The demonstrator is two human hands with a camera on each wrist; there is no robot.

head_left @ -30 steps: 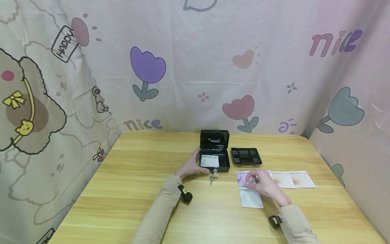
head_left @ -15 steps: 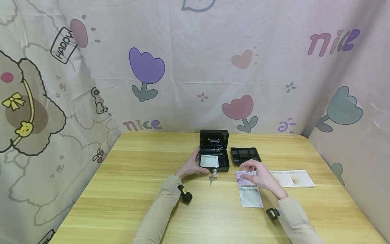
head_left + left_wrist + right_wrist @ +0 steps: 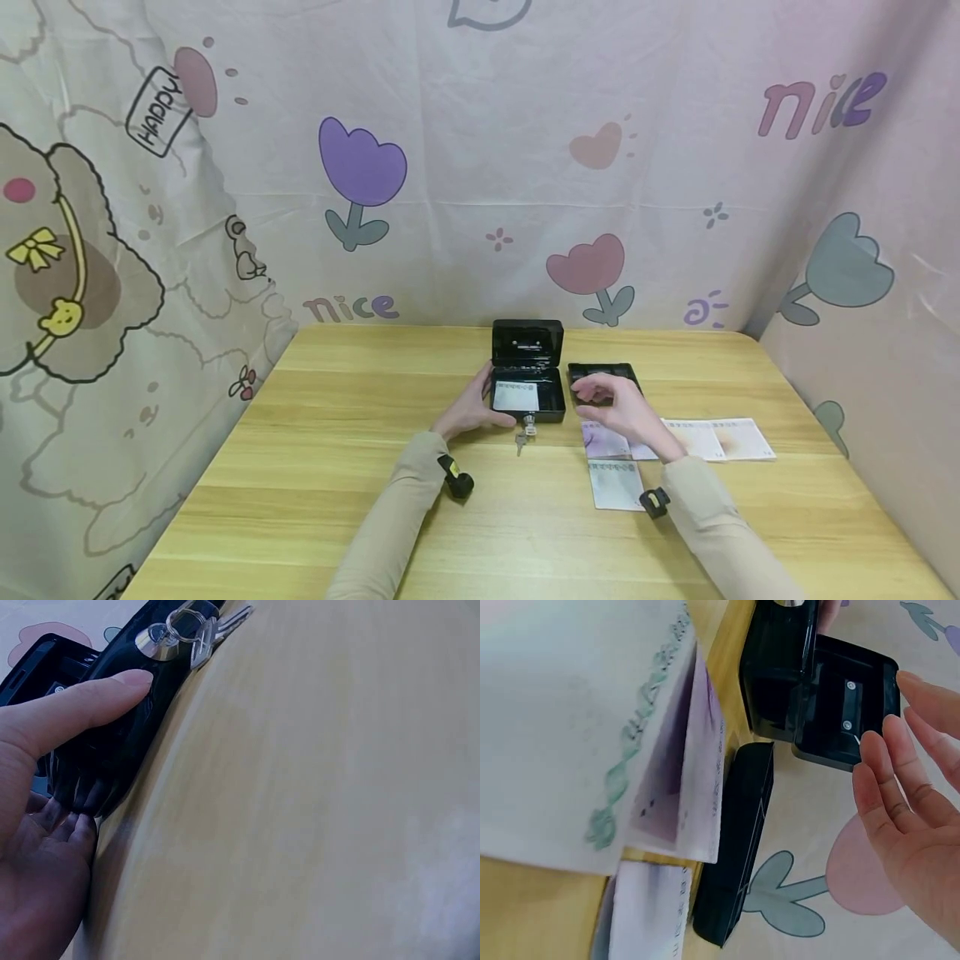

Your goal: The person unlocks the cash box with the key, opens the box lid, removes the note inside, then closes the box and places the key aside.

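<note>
My left hand (image 3: 472, 408) holds the front left corner of a black cash box (image 3: 553, 416), whose lid stands raised. In the left wrist view its thumb (image 3: 97, 705) lies on the front wall, its fingers against the side. A pale greenish banknote (image 3: 516, 396) lies in the box. Keys (image 3: 521, 442) hang from the front lock. Over the near left part of a black compartment tray (image 3: 615, 367) hovers my right hand (image 3: 618, 407), fingers loosely bent. The right wrist view shows nothing between those fingers. The hand partly hides the tray's compartments.
Right of the box, a purple banknote (image 3: 602, 440) lies on the wooden table (image 3: 337, 500). Just below it is a greenish banknote (image 3: 617, 485). More pale notes (image 3: 741, 439) continue the row rightward. A patterned cloth (image 3: 465, 167) hangs behind the table.
My right hand has moved away from the purple banknote, up and left over the tray. My left hand has stayed at the cash box.
</note>
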